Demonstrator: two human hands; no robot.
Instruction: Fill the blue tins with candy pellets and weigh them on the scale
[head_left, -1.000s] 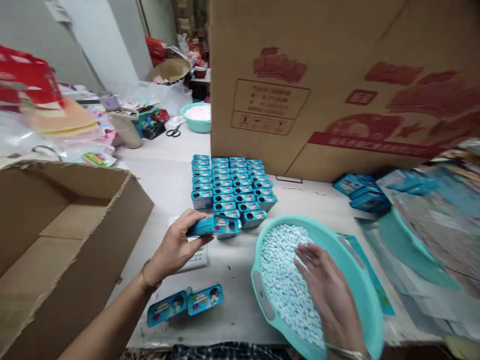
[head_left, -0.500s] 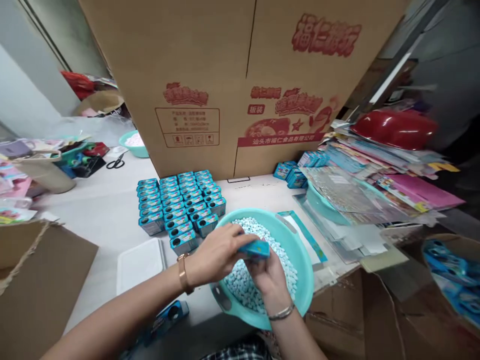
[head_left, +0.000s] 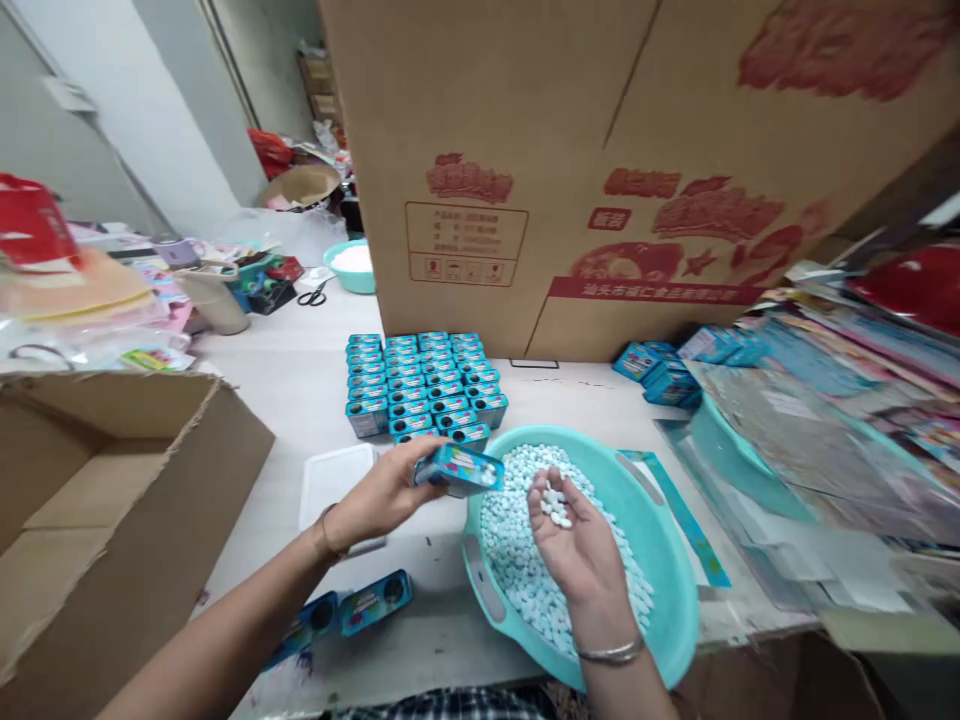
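My left hand [head_left: 382, 500] grips a small blue printed box [head_left: 459, 468], tilted, by its left end, beside the rim of a turquoise basin [head_left: 679, 600]. Small pale candies [head_left: 525, 560] fill much of that basin. Over them my right hand [head_left: 581, 550] is cupped palm up, fingers curled around a small heap of white candies [head_left: 555, 507]. Beyond my left hand, rows of matching blue boxes [head_left: 427, 380] stand close together on the table. Two more blue boxes, one [head_left: 376, 602] plainly seen, lie near the front edge, partly behind my left forearm.
A large brown carton [head_left: 570, 180] stands behind the rows. An open cardboard box [head_left: 172, 530] is at the left, and a white lid [head_left: 330, 480] lies near my left hand. Black scissors [head_left: 313, 295] lie farther back. Stacked plastic sheets [head_left: 795, 430] cover the right side.
My hands have come apart: the left has moved left with the blue box, while the right has turned palm up with candies in it. The view has swung left.
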